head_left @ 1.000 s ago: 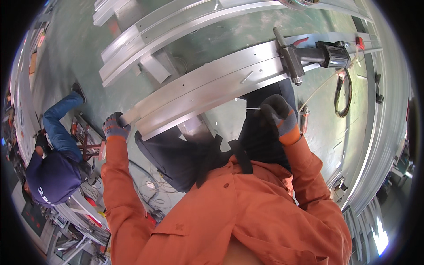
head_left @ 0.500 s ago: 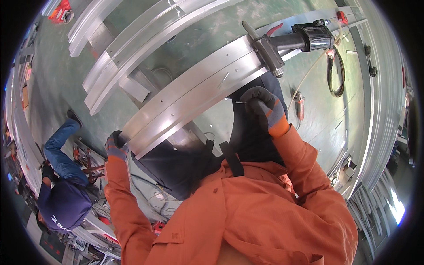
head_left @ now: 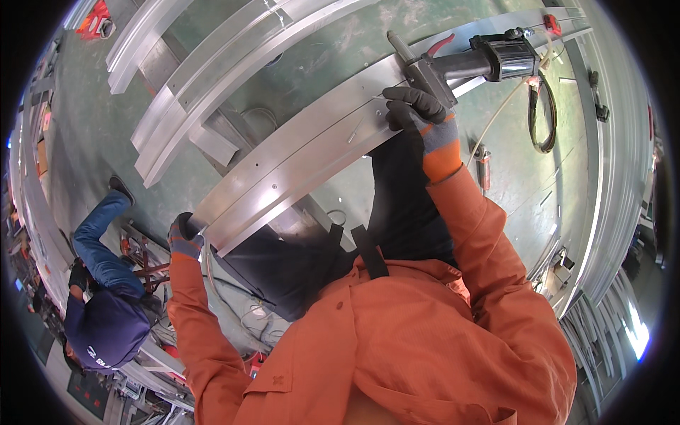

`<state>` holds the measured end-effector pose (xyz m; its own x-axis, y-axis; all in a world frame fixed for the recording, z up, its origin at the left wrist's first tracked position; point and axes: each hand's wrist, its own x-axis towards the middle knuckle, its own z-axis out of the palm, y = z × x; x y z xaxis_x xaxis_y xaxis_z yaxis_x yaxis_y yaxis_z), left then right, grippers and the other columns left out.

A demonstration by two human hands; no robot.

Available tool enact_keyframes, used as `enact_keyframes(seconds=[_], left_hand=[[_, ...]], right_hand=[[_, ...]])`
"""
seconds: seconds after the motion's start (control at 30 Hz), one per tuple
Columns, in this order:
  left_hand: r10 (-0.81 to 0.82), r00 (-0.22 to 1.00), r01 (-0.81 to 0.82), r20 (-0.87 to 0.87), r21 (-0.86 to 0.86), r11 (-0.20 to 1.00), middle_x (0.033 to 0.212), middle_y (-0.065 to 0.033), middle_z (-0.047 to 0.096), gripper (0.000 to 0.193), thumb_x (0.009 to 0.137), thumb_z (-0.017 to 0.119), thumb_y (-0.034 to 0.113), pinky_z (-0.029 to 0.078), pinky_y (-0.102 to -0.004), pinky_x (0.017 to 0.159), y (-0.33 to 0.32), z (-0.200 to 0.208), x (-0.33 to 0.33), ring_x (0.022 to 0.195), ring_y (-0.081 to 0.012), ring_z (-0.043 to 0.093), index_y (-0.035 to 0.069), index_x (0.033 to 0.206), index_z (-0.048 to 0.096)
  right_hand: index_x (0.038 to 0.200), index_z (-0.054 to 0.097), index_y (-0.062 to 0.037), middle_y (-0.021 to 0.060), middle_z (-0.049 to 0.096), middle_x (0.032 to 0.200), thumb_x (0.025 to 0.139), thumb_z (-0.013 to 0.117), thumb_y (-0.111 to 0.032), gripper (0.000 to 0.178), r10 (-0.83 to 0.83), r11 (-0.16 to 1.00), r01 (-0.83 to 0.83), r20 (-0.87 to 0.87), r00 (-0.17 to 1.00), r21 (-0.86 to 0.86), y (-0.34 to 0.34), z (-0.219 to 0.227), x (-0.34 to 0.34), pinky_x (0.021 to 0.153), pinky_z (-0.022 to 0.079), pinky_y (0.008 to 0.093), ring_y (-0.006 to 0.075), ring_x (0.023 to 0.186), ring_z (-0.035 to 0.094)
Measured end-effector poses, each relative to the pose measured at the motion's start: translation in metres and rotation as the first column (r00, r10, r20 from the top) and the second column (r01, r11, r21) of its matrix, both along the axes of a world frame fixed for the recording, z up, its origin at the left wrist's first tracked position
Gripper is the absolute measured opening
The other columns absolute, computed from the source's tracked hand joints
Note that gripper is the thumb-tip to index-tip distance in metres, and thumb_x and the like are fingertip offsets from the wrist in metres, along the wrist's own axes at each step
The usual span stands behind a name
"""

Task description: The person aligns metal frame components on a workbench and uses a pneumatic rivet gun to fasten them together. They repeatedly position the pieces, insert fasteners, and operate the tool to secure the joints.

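A wide silver aluminium profile lies across in front of me, over my legs, with small rivet heads in its face. My left hand, in a grey and black glove, has its fingers wrapped round the profile's near left end. Over the right part of the profile, my right hand pinches a thin silver rivet that sticks out from the fingertips. Just beyond that hand a black rivet gun with a red lever rests on the profile. Another loose thin rivet lies on the metal.
More long profiles stand on crosspieces at the upper left. A person in a dark cap crouches at the left. A hose runs from the gun; a red-and-grey tool lies on the green floor. Stacked profiles line the right.
My right hand has moved up and forward from above my leg to over the profile, bringing the rivet with it. My left hand stays on the profile's end.
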<state>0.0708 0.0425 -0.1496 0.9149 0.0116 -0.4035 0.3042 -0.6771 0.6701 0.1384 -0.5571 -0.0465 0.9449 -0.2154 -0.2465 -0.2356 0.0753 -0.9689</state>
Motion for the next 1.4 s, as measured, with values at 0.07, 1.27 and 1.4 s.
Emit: enact_keyframes(seconds=[0.07,1.27,1.4], left_hand=[[0.008,0.999,-0.008,-0.034,-0.019,1.000,0.099,-0.0085,0.068,0.050,0.063,0.063,-0.007,0.055,-0.0317,0.084,0.005,-0.001,0.002,0.093,-0.0186,0.069,0.004,0.113,0.062],[-0.008,1.000,0.009,-0.011,0.119,0.993,0.096,-0.0086,0.067,0.049,0.063,0.061,-0.008,0.055,-0.0313,0.084,0.009,0.011,-0.001,0.092,-0.0180,0.068,0.003,0.111,0.064],[0.040,0.999,-0.038,-0.019,0.082,0.996,0.096,-0.0086,0.067,0.047,0.063,0.061,-0.007,0.055,-0.0314,0.083,-0.010,0.021,0.006,0.091,-0.0182,0.069,0.003,0.109,0.064]], right_hand=[[0.110,0.072,-0.0010,0.0022,0.066,0.086,0.093,0.068,-0.004,0.018,-0.028,0.999,0.029,0.054,0.998,-0.023,0.000,-0.009,0.004,0.067,0.053,0.0259,0.0106,0.075,0.065],[0.100,0.073,-0.0015,0.0068,0.072,0.090,0.088,0.071,-0.004,0.012,-0.075,0.916,0.110,0.105,0.992,-0.386,0.010,-0.025,0.015,0.071,0.055,0.0283,0.0137,0.077,0.069],[0.100,0.073,-0.0019,0.0070,0.072,0.090,0.088,0.071,-0.004,0.012,-0.105,0.922,0.131,0.091,0.990,-0.365,0.010,-0.023,0.013,0.071,0.055,0.0287,0.0145,0.078,0.070]])
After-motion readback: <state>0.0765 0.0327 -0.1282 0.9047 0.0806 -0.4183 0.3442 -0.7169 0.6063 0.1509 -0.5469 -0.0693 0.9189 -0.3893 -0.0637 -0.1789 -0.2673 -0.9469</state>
